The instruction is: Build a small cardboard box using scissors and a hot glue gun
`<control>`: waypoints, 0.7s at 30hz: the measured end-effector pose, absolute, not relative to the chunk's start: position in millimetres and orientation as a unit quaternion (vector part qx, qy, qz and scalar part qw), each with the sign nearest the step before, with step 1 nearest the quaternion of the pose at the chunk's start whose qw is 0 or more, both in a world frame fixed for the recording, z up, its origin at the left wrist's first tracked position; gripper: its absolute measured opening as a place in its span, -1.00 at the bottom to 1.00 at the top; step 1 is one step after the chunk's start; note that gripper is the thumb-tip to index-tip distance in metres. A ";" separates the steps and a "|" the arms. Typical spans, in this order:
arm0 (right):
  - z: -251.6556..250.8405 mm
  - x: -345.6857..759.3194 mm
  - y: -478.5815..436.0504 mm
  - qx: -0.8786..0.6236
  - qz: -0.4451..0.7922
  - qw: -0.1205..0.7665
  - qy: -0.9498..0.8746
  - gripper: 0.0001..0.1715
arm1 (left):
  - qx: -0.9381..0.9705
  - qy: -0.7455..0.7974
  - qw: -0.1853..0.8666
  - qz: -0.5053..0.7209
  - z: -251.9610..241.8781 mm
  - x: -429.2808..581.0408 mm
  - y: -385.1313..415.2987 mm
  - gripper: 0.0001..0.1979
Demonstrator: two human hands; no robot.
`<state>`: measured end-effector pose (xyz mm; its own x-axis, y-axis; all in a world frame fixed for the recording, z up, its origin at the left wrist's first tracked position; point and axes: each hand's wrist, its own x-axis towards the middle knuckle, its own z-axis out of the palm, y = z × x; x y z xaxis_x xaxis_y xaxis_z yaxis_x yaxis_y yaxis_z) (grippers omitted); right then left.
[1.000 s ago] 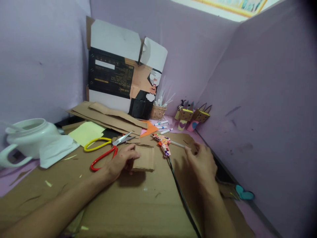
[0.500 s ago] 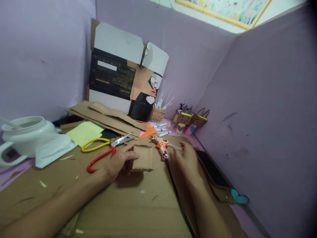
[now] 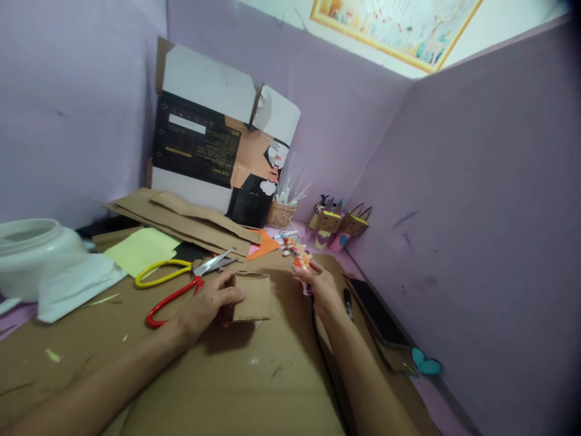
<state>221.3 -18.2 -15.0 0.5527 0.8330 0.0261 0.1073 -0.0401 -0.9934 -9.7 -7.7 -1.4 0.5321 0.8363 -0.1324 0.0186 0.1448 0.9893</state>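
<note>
My left hand [image 3: 211, 306] is closed on the left side of a small cardboard box [image 3: 252, 297], thumb on its top. My right hand [image 3: 320, 287] grips a colourful patterned glue gun [image 3: 302, 261], whose black cord [image 3: 324, 357] runs toward me across the cardboard. The gun's handle is partly hidden by my fingers, and it is slightly blurred. A gap separates the gun from the box. Beyond my left hand lie scissors [image 3: 197, 281] with one yellow and one red handle, blades spread.
Cardboard strips [image 3: 181, 215], yellow paper [image 3: 143, 249] and a white pot [image 3: 34, 260] stand or lie to the left. At the back are a flattened box [image 3: 200, 139], a basket of sticks [image 3: 281, 213] and cardboard figures [image 3: 330, 221]. A black marker [image 3: 348, 303] and a dark tablet-like slab [image 3: 381, 312] lie right.
My right hand has closed on the glue gun and lifted it off the cardboard. My left hand keeps hold of the box. The whole view has shifted slightly.
</note>
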 end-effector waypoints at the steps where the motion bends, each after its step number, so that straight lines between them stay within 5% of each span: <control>1: -14.1 221.3 -23.1 -0.634 0.321 0.609 -0.352 -0.56 | 0.572 0.374 0.659 0.314 -1.0 -9.3 -7.8 -0.65; 10: -0.6 204.0 -63.0 -0.505 0.421 0.622 -0.424 -0.52 | 0.569 0.390 0.640 0.338 -1.6 -9.3 -3.7 -0.72; 21: -1.0 195.4 -72.5 -0.514 0.333 0.538 -0.579 -0.66 | 0.665 0.444 0.482 0.358 -1.8 -15.5 2.5 -0.77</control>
<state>195.4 -72.5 -1.0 0.1081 0.9535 0.2813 0.2366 0.2501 -0.9389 -15.5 2.5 -1.8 0.3491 0.9358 0.0484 0.2460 -0.1413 0.9589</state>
